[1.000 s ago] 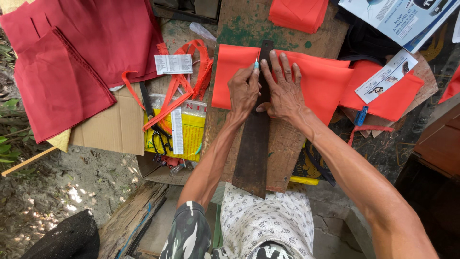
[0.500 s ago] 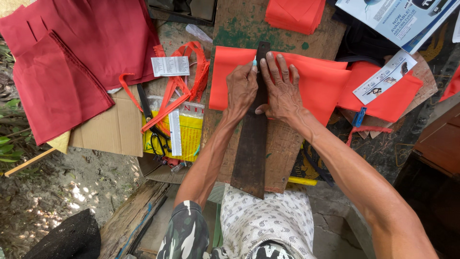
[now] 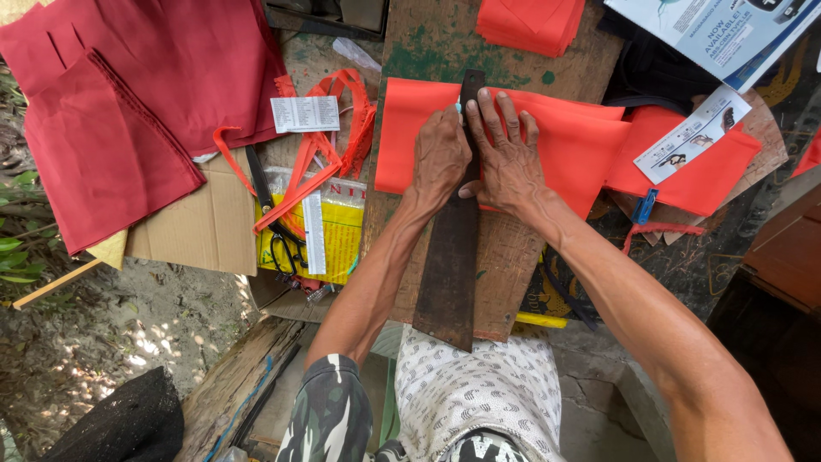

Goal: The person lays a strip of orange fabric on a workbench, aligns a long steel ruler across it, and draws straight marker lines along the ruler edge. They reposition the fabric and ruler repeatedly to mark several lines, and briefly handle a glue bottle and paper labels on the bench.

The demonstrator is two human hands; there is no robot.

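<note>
Little is changing since the earlier frames: both hands are staying on the same spot, the left hand creeping only slightly up the orange cloth.

- Left hand [image 3: 440, 154]: lying knuckles-up on the orange fabric sheet [image 3: 564, 141], fingers curled narrow and pinching a small pale object [image 3: 457, 108] at the fingertips; what that object is cannot be told.
- Right hand [image 3: 506, 150]: lying just beside the left, touching it, fingers spread wide and flat, pressing down on the dark straightedge [image 3: 451, 265] and the fabric; holding nothing.
- Dark straightedge: running between the two hands, from beyond the fingertips back toward the person's lap, crossing over the orange fabric sheet.
- Orange fabric sheet: spreading under both hands on the wooden bench [image 3: 505, 257], reaching further out on the right-hand side.
- Beyond the fingertips: a folded stack of orange cloth [image 3: 530, 21].
- Outward of the left hand: orange straps [image 3: 329, 145], black scissors [image 3: 278, 227], a yellow packet [image 3: 338, 231], cardboard [image 3: 192, 227], then dark red fabric [image 3: 128, 94].
- Outward of the right hand: a white printed card [image 3: 693, 133] lying on the orange cloth, a blue clip [image 3: 644, 206] near it.
</note>
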